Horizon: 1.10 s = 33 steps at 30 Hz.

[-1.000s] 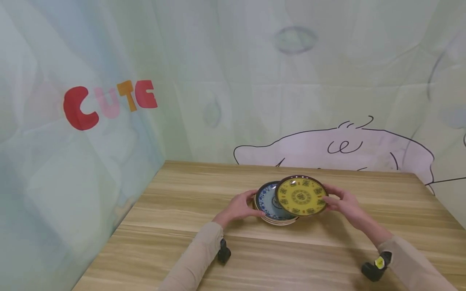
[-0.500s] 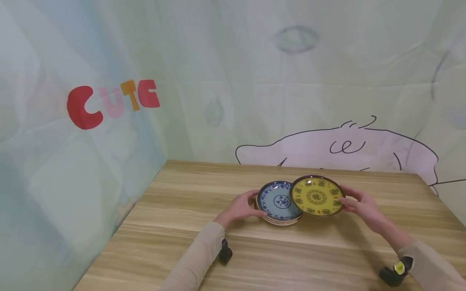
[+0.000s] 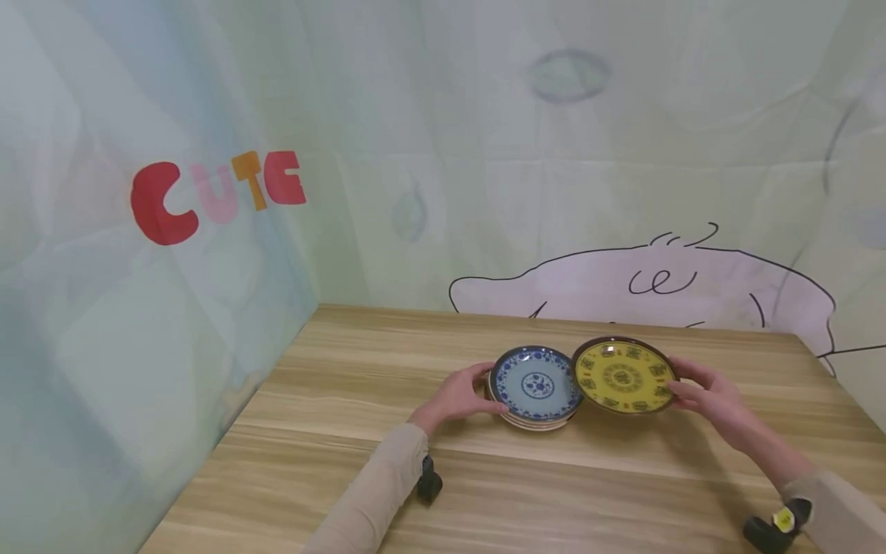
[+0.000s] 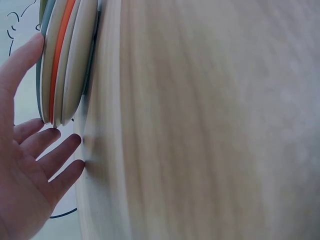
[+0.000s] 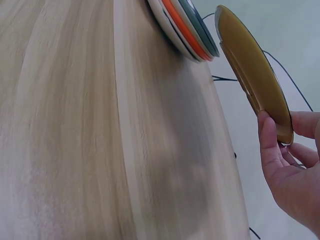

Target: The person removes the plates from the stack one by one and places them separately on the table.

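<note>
A stack of small plates (image 4: 65,75) stands on the table, topped by a light blue plate (image 3: 527,385) with a dark blue floral border. Against the stack's left side rests my left hand (image 3: 453,396), its thumb touching the top plate's rim and its fingers (image 4: 60,157) fairly straight and spread. My right hand (image 3: 709,396) pinches the right rim of a yellow plate (image 3: 623,377) with a dark edge and patterned face. This plate is raised off the table, tilted, just right of the stack. The right wrist view shows its brownish-yellow underside (image 5: 255,60).
The wood-grain table (image 3: 332,377) meets a pale printed cloth (image 3: 388,231) at its back and left sides. Black wrist cameras hang by the left sleeve (image 3: 377,488) and the right sleeve (image 3: 841,508).
My right hand has carried the yellow plate rightward, off the blue plate, whose face is now almost fully visible. The left hand has stayed beside the stack.
</note>
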Motion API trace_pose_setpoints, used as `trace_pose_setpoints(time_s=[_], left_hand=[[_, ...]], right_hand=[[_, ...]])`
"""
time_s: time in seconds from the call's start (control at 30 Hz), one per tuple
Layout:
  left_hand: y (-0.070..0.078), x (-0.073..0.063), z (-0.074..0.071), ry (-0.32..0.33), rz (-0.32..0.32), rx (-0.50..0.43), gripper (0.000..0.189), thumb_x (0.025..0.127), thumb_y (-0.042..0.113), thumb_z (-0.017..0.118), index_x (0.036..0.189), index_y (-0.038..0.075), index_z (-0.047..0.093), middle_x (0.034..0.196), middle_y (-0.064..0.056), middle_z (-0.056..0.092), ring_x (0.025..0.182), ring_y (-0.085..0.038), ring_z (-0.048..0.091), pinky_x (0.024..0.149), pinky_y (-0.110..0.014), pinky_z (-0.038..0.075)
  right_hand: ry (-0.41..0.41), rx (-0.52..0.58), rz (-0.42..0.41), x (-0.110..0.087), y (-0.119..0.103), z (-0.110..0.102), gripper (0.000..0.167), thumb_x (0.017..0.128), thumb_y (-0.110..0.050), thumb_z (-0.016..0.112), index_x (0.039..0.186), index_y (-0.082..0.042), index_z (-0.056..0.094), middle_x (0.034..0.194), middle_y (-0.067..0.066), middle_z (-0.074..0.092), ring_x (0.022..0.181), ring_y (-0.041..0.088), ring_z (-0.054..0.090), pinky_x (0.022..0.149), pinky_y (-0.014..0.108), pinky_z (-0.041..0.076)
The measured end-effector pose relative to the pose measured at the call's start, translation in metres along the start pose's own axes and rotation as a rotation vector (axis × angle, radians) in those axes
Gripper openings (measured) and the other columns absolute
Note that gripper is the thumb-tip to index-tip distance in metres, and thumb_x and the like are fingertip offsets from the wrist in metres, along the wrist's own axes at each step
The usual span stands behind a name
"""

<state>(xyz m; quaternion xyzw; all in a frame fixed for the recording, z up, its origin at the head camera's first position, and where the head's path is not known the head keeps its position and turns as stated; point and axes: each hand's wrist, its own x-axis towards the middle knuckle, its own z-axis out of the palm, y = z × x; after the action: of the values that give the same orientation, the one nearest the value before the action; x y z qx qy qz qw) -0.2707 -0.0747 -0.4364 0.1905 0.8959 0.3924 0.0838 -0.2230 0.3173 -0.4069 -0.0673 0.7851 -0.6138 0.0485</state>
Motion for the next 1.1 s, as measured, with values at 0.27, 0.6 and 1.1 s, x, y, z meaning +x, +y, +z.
trace_pose_setpoints(time_s=[0.27,0.6,1.1], left_hand=[[-0.001,0.0,0.0,-0.001,-0.015,0.009,0.086,0.065,0.042,0.079,0.136,0.014,0.041,0.136,-0.007,0.046,0.122,-0.023,0.044,0.103,-0.041,0.034],[0.0,0.0,0.0,0.0,-0.012,0.004,0.085,0.065,0.041,0.079,0.136,0.013,0.041,0.136,-0.007,0.046,0.123,-0.024,0.044,0.103,-0.04,0.035],[-0.001,0.002,0.002,0.003,-0.007,0.002,0.085,0.066,0.04,0.079,0.136,0.011,0.04,0.135,-0.008,0.046,0.121,-0.024,0.045,0.103,-0.04,0.034]], right_hand=[[0.027,0.08,-0.019,-0.004,0.009,-0.008,0.064,0.091,-0.009,0.054,0.136,0.016,0.017,0.098,-0.022,0.054,0.085,-0.001,0.058,0.072,0.018,0.053],[0.046,0.076,0.012,-0.01,0.021,-0.013,0.064,0.091,-0.011,0.054,0.135,0.017,0.017,0.097,-0.023,0.053,0.084,0.0,0.058,0.072,0.017,0.052],[0.089,0.18,0.048,-0.015,0.034,-0.005,0.073,0.088,-0.005,0.056,0.134,0.017,0.003,0.09,-0.025,0.055,0.077,0.002,0.06,0.068,0.018,0.053]])
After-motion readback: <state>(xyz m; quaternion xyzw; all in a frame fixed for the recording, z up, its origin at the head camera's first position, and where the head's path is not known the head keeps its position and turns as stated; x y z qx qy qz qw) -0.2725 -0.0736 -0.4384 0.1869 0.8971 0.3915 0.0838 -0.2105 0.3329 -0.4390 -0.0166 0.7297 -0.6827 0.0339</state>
